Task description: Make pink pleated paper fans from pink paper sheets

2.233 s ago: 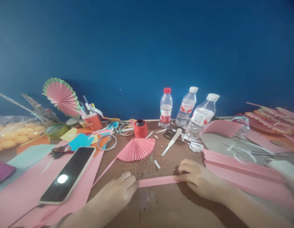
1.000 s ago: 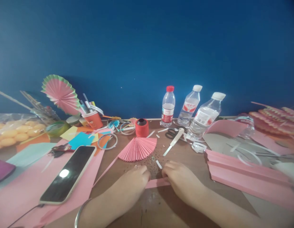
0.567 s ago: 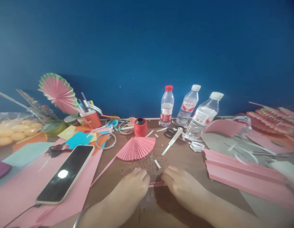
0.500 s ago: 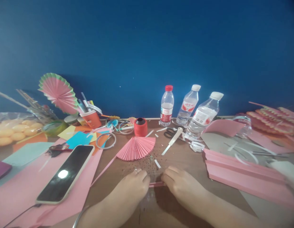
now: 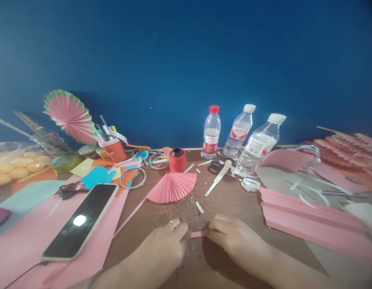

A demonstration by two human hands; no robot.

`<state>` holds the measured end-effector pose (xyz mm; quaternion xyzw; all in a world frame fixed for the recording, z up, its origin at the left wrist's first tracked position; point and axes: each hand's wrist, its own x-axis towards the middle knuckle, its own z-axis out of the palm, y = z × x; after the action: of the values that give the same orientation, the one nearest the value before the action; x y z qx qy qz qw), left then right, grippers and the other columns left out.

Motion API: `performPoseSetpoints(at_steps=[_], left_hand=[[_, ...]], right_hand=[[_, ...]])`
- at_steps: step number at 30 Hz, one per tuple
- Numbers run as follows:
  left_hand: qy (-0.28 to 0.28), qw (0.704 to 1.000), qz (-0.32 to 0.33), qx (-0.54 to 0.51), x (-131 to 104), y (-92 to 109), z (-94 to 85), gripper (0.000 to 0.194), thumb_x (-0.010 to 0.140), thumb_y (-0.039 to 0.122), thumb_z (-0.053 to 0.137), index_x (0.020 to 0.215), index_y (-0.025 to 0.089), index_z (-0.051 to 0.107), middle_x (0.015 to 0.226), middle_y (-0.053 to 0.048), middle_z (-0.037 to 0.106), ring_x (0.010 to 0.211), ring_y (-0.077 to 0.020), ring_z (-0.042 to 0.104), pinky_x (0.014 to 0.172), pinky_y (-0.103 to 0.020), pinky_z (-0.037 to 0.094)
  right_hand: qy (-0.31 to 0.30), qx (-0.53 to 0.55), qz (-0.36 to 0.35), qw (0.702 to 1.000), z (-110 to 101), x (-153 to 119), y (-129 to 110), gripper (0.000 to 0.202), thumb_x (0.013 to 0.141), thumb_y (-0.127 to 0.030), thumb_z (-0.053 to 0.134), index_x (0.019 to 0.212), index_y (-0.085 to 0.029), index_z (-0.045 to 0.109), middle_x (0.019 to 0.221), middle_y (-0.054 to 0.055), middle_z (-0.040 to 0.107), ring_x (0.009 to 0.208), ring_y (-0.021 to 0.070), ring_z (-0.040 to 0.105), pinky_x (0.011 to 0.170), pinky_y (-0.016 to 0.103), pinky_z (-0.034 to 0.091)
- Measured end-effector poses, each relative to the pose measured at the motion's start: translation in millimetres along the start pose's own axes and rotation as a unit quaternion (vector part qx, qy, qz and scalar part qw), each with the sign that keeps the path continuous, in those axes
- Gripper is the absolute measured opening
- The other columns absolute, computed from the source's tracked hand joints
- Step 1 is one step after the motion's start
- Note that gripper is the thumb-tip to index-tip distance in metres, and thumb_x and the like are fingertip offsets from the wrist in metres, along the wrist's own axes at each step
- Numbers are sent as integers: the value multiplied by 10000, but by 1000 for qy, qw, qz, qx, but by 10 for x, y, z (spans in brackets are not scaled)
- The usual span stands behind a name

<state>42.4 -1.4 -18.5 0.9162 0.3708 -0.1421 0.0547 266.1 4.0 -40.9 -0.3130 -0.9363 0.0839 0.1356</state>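
A narrow strip of pink paper (image 5: 198, 234) spans the gap between my two hands, low over the brown table. Its left end is gripped by my left hand (image 5: 171, 241), fingers curled, a ring on one finger. My right hand (image 5: 226, 233) has closed fingers around the other end. Most of the strip is hidden under the fingers, so its folds cannot be made out. Just beyond my hands lies a pleated pink paper fan (image 5: 174, 188), spread open, with a long pink strip trailing from its left corner. A white paper scrap (image 5: 199, 207) rests between fan and right hand.
A red spool (image 5: 177, 160) stands behind the fan. Scissors (image 5: 219, 172) lie right of it, near several water bottles (image 5: 211, 138). Folded pink paper (image 5: 306, 218) is at the right. A phone (image 5: 80, 220) lies on pink sheets at the left, beside an orange cup of pens (image 5: 114, 150).
My hands have shifted slightly, and more of the pink strip's flat face shows between them. The whole view has tilted a little. Both hands still hold the strip.
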Motion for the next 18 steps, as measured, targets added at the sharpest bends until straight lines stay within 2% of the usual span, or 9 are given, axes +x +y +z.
performPoseSetpoints(at_steps=[3, 5, 7, 8, 10, 13, 15, 18], left_hand=[[-36, 998, -43, -39, -48, 60, 53, 376, 803, 59, 422, 1142, 172, 540, 1004, -96, 600, 826, -223, 577, 630, -296, 493], [-48, 997, -42, -51, -91, 93, 108, 490, 770, 73, 429, 1248, 168, 471, 1068, -118, 594, 859, -254, 575, 646, -335, 506], [-47, 997, -30, -49, -131, 114, 155, 576, 755, 107, 434, 1328, 146, 387, 1148, -144, 568, 919, -290, 557, 685, -378, 512], [-43, 997, -30, -51, -148, 119, 167, 600, 756, 127, 433, 1350, 136, 354, 1178, -152, 554, 947, -302, 546, 710, -394, 512], [-34, 996, -42, -70, -176, 122, 164, 626, 752, 147, 428, 1369, 140, 320, 1194, -151, 544, 980, -301, 537, 762, -411, 505], [-41, 989, -85, -113, -213, 108, 110, 575, 738, 115, 400, 1307, 194, 411, 1116, -125, 574, 946, -274, 567, 762, -409, 512], [-59, 984, -112, -122, -239, 93, 72, 606, 711, 77, 390, 1303, 205, 416, 1104, -129, 575, 902, -266, 592, 740, -410, 525], [-81, 982, -124, -117, -284, 73, 46, 719, 672, 28, 379, 1370, 188, 325, 1145, -148, 565, 901, -270, 608, 746, -416, 533]], right_hand=[[-9, -68, -25, 997, 8, -4, -55, 73, 819, -101, 560, 778, -131, 612, 718, 33, 560, 659, 164, 466, 570, 292, 347], [-11, -117, -29, 993, 37, 17, -123, 62, 771, -90, 591, 722, -127, 600, 678, 34, 539, 631, 172, 451, 534, 302, 316], [-14, -146, -31, 989, 79, 48, -190, 31, 747, -114, 606, 778, -120, 609, 686, 39, 535, 630, 185, 447, 531, 317, 304], [-17, -148, -31, 988, 98, 61, -214, 93, 751, -138, 607, 841, -116, 611, 710, 42, 540, 641, 192, 448, 539, 325, 305], [-18, -131, -16, 991, 120, 69, -230, 217, 785, -189, 591, 991, -121, 592, 776, 43, 551, 683, 200, 458, 579, 338, 317], [-8, -77, 30, 997, 86, 5, -175, 314, 851, -240, 548, 1161, -189, 529, 861, 33, 562, 795, 201, 477, 682, 343, 319], [-3, -44, 63, 997, 28, -83, -105, 307, 869, -253, 536, 1176, -254, 526, 881, 24, 565, 835, 193, 477, 734, 344, 304], [-3, -15, 120, 993, -70, -238, 3, 279, 858, -232, 558, 1116, -337, 570, 889, 7, 566, 835, 179, 473, 767, 342, 287]])
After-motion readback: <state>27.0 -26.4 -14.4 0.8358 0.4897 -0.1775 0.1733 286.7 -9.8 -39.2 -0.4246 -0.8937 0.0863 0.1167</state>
